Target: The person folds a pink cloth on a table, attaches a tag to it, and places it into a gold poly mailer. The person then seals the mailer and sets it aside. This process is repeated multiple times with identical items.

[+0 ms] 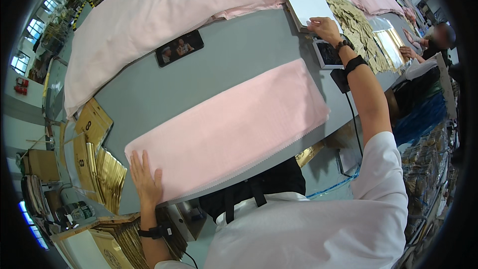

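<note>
A folded piece of pink cloth (226, 132) lies flat across the grey table in front of me. My left hand (146, 178) rests on its left end, palm down with the fingers stretched out. At the far right, my right hand (324, 28) reaches to a stack of white sheets (308, 6), its bent fingers pinching the near edge of the top sheet. Just below that hand stands a small white-edged box with a dark inside (326, 54). Both wrists wear black bands, and a cable hangs from the right one.
A large pile of pink cloth (164, 7) covers the table's far side, with a phone (179, 48) before it. Gold packets (94, 144) lie at the left edge. Small tan pieces (356, 27) spread beyond the sheets. Another person (438, 40) works at the far right.
</note>
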Action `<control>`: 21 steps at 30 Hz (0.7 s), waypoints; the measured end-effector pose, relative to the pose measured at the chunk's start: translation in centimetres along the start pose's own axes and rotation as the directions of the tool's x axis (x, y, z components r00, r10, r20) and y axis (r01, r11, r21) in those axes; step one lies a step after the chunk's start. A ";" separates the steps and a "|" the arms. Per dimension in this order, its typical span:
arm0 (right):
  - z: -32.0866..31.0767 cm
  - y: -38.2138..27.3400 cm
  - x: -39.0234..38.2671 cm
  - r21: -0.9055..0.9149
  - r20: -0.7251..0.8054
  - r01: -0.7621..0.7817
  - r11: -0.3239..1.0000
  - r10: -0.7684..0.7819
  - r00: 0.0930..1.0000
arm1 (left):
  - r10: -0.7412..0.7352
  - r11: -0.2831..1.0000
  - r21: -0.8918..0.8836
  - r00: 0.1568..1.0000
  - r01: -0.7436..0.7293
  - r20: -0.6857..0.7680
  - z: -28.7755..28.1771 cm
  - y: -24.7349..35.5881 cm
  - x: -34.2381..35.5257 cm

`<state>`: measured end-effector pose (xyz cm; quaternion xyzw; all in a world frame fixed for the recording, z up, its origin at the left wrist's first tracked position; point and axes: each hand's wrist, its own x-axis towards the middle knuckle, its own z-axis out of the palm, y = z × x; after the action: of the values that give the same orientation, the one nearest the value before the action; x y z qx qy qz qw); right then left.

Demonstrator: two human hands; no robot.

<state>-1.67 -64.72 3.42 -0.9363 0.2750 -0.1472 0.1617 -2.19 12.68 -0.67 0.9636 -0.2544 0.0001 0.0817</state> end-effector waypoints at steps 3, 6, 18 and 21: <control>0.3 0.8 0.4 0.063 -0.013 -0.034 0.997 0.034 0.999 | 0.022 1.000 -0.019 0.999 -0.022 -0.030 0.1 -0.1 -0.1; 1.0 1.6 1.0 0.135 -0.064 -0.083 0.987 0.092 0.994 | 0.026 0.999 -0.033 0.999 -0.027 -0.040 0.2 -0.2 -0.1; -0.9 -11.9 -12.7 0.474 -0.401 0.501 0.724 -0.330 0.855 | -0.112 0.867 -0.497 0.983 0.025 -0.148 -1.8 3.7 0.2; 0.4 -16.6 -21.3 0.654 -0.038 0.543 0.526 -0.694 0.719 | -0.181 0.056 -0.976 0.963 0.212 0.199 -1.8 4.9 1.5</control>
<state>-10.99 -39.42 5.44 -0.8725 -0.1635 -0.1691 0.4283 -3.21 8.02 1.92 0.6796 -0.0556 -0.1937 0.7053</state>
